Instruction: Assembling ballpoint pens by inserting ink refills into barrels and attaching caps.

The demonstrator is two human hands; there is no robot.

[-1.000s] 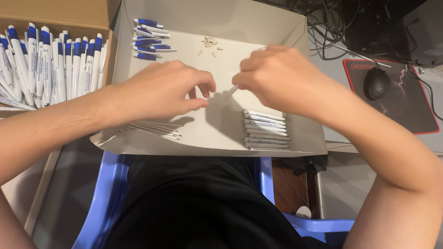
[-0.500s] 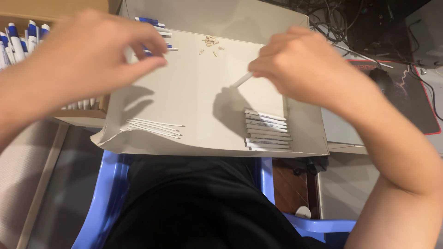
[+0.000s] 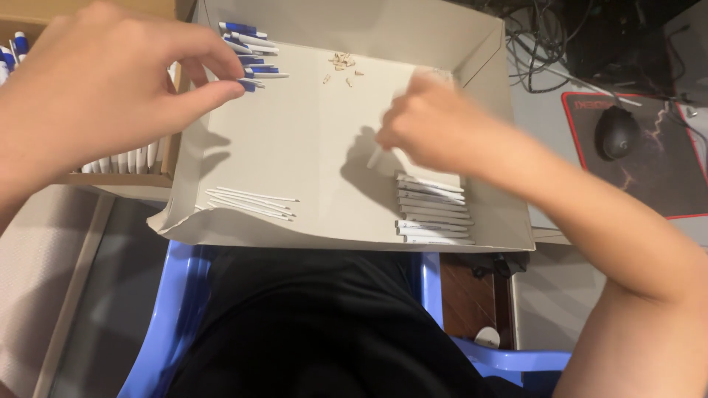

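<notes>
Resting on the lap of a seated person, a shallow grey cardboard tray fills the centre of the head view, with a blue plastic chair below it. Beyond the right fingers, a desk carries a dark mouse pad, a black mouse and tangled cables. Beside the left hand, a brown carton holds upright white pens. The left hand hovers over the tray's far left corner, thumb and forefinger pinched together at the nearest of the blue-and-white pen caps; whether a cap is actually clamped cannot be told. The right hand, blurred, has its fingers closed on a slim white pen barrel, which slants down from the fingertips. Just below those fingers lies a stack of white barrels. Thin white refills lie well below the left fingers. Small springs sit between the two hands.
</notes>
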